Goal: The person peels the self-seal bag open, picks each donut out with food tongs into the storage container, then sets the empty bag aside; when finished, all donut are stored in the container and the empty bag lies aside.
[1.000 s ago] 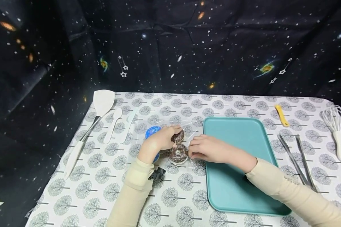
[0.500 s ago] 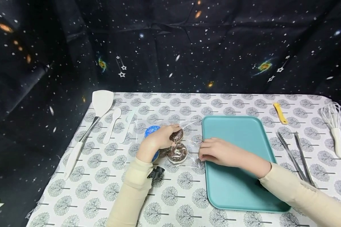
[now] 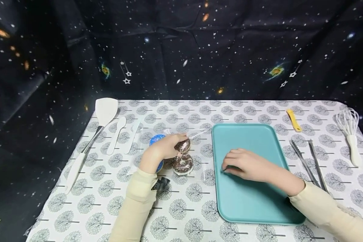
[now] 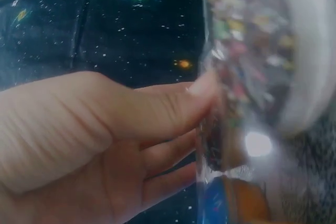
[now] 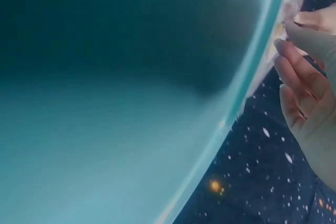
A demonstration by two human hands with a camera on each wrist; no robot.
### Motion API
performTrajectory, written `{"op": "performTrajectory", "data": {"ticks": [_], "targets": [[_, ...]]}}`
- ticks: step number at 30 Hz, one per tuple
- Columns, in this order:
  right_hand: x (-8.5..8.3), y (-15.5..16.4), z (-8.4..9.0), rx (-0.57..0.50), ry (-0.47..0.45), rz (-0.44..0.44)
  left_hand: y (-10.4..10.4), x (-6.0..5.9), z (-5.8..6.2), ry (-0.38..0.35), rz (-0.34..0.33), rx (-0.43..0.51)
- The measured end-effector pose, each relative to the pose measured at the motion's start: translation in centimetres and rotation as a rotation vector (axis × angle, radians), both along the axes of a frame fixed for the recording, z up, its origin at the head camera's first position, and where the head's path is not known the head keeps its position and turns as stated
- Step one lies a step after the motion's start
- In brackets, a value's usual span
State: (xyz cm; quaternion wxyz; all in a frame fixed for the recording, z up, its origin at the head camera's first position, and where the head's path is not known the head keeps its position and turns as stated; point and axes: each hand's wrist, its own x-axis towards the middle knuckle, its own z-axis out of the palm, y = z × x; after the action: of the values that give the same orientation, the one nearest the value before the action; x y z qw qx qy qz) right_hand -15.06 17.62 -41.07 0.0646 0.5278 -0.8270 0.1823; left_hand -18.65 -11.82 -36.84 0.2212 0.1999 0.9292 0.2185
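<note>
In the head view, a clear plastic bag (image 3: 199, 158) lies left of the teal tray (image 3: 248, 205). Inside it are doughnuts: a chocolate one with pale sprinkles (image 3: 183, 164), another chocolate one (image 3: 184, 145) and a blue-topped one (image 3: 156, 138). My left hand (image 3: 160, 149) grips the bag around the upper chocolate doughnut and partly covers the blue icing. The left wrist view shows my thumb (image 4: 173, 109) against the film beside a sprinkled doughnut (image 4: 252, 40). Over the tray's left half is my right hand (image 3: 245, 164), fingers loosely bent, nothing visible in them.
Left of the bag lie a white-handled turner (image 3: 106, 111), a white spoon (image 3: 116, 136) and a pale plastic knife (image 3: 133, 136). To the tray's right are metal tongs (image 3: 316, 163), a yellow tool (image 3: 294, 120) and a whisk (image 3: 352, 141). A dark star-print cloth (image 3: 199, 50) hangs behind.
My right hand has left the bag's right side and moved rightward over the tray. The left hand keeps its hold on the bag. The head view has shifted slightly.
</note>
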Motion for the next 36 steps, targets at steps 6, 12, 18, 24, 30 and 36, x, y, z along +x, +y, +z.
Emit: {"op": "performTrajectory", "data": {"ticks": [6, 12, 18, 24, 30, 36], "targets": [[0.9, 1.8, 1.3, -0.023, -0.024, -0.082, -0.1, 0.2, -0.1, 0.032, -0.113, -0.053], [1.9, 3.4, 1.9, -0.044, -0.031, -0.136, 0.2, 1.1, -0.3, 0.151, -0.226, -0.132], [2.8, 4.5, 1.7, -0.055, -0.044, -0.136, 1.0, 1.6, -1.6, 0.403, -0.234, -0.205], [3.3, 5.2, 1.6, -0.098, -0.017, -0.151, 2.3, 2.1, -2.6, 0.484, -0.131, -0.205], [3.5, 5.6, 1.5, -0.085, -0.024, -0.181, 3.2, 1.7, -2.9, 0.631, -0.077, -0.238], [3.8, 5.9, 1.7, -0.072, -0.032, -0.197, 3.6, 1.3, -2.8, 0.688, -0.163, -0.192]]}}
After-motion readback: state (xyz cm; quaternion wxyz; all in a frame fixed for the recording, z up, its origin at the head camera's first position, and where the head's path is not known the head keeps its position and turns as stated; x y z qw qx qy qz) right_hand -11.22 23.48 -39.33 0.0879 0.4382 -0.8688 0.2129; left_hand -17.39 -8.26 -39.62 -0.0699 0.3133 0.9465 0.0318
